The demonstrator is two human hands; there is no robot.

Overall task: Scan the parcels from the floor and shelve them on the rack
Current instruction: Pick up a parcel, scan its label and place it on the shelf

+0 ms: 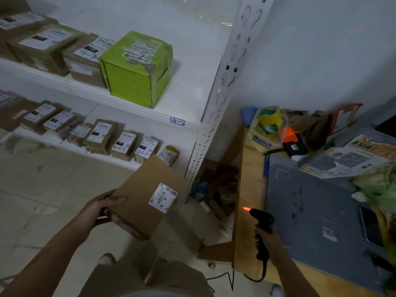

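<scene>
My left hand [100, 209] grips the left end of a brown cardboard parcel [141, 202], thumb on top, label side up; its white barcode label [163, 197] faces right. My right hand [267, 241] holds a black handheld scanner [260, 224] by its handle; the scanner's nose glows orange and points left toward the parcel, with a gap between them. The white rack [120, 103] stands at left, its shelves lined with labelled parcels, including a green box [137, 69] above the tag "4-2".
The rack's perforated white post [214, 108] rises just right of the parcel. A wooden table [246, 189] with a grey mat, tape rolls [267, 121], an orange tool, papers and a phone is at right. Cardboard scraps lie under it. The scanner's cable trails to the tiled floor.
</scene>
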